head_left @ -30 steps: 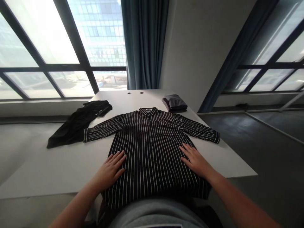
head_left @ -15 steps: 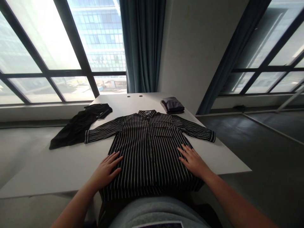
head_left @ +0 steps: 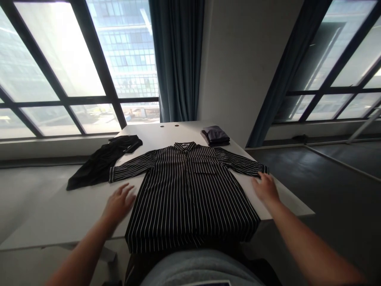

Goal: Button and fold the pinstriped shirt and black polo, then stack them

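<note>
A black shirt with white stripes lies spread flat on the white table, collar away from me, both sleeves stretched out to the sides. My left hand hovers open over the bare table just left of the shirt's body, below the left sleeve. My right hand is open too, fingers reaching the cuff of the right sleeve near the table's right edge. Neither hand holds anything.
A crumpled black garment lies at the table's far left. A folded grey garment sits at the far right corner. Beyond are large windows, a dark curtain and a wall. The floor drops away to the right of the table.
Both hands have left the shirt's body and moved outward: the left onto bare table, the right up toward the right sleeve cuff. The shirt lies smoother.
</note>
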Motion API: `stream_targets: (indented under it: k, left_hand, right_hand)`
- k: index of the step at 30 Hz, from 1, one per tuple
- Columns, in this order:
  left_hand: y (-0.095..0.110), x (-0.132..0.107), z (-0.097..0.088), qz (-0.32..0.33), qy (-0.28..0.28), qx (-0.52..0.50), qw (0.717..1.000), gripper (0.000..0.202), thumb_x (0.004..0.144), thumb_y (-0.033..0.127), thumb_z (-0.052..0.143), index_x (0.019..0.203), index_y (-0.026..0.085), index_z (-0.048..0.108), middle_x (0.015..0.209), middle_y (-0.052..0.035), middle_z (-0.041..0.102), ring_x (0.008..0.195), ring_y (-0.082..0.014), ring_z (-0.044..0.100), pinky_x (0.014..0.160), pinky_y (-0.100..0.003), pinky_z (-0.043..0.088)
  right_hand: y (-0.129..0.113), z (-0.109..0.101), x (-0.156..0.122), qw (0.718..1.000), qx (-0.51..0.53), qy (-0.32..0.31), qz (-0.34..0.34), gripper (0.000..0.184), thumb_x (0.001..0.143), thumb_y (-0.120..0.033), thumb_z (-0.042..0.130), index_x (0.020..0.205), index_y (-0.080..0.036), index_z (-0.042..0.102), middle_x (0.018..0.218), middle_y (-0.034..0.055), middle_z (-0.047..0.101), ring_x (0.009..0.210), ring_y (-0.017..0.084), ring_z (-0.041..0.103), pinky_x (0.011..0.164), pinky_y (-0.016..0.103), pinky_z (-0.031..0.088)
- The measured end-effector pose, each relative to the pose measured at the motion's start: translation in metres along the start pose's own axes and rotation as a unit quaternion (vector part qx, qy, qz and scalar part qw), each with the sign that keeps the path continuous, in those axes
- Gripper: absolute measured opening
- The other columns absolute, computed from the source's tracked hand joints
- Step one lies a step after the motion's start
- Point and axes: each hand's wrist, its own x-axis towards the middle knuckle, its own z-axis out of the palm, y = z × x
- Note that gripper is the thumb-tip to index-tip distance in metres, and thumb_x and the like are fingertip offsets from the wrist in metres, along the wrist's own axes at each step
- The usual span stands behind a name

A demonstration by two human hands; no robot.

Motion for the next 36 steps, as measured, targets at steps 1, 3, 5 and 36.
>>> stream_targets:
  k: [1, 3, 5, 36]
  left_hand:
    - [-0.013, 0.009, 0.0, -0.039, 0.032, 0.018, 0.999, 0.051, 0.099, 0.045, 0.049, 0.143, 0.021, 0.061, 0.154, -0.0154, 0.053, 0.138, -0.0339, 0.053, 0.119, -0.049, 0.041]
    - [-0.037, 0.029, -0.001, -0.1, 0.086, 0.042, 0.99, 0.055, 0.098, 0.043, 0.048, 0.143, 0.012, 0.057, 0.149, -0.0213, 0.054, 0.14, -0.0352, 0.05, 0.119, -0.047, 0.039]
    - [-0.056, 0.049, -0.002, -0.149, 0.089, 0.043, 0.984, 0.059, 0.099, 0.043, 0.044, 0.143, 0.005, 0.054, 0.141, -0.026, 0.058, 0.139, -0.0377, 0.049, 0.117, -0.048, 0.04]
    - [-0.085, 0.111, 0.006, -0.343, 0.071, -0.033, 0.936, 0.05, 0.097, 0.045, 0.045, 0.132, 0.01, 0.058, 0.116, -0.025, 0.073, 0.106, -0.0397, 0.07, 0.09, -0.05, 0.053]
  right_hand:
    - [0.013, 0.001, 0.017, 0.997, -0.014, 0.003, 0.074, 0.064, 0.093, -0.045, 0.05, 0.137, 0.0, 0.063, 0.138, 0.0306, 0.06, 0.138, 0.042, 0.053, 0.117, 0.057, 0.043]
    - [0.033, 0.003, 0.046, 0.983, -0.046, -0.006, 0.178, 0.068, 0.09, -0.046, 0.053, 0.134, 0.004, 0.065, 0.135, 0.0354, 0.06, 0.134, 0.046, 0.055, 0.114, 0.058, 0.044]
    - [0.046, 0.008, 0.065, 0.971, -0.057, -0.016, 0.23, 0.068, 0.087, -0.052, 0.057, 0.123, 0.003, 0.071, 0.13, 0.0392, 0.061, 0.127, 0.051, 0.058, 0.107, 0.065, 0.046]
    - [0.046, 0.02, 0.101, 0.977, -0.019, -0.003, 0.213, 0.049, 0.093, -0.036, 0.051, 0.132, -0.011, 0.067, 0.121, 0.0237, 0.071, 0.105, 0.037, 0.066, 0.092, 0.048, 0.051]
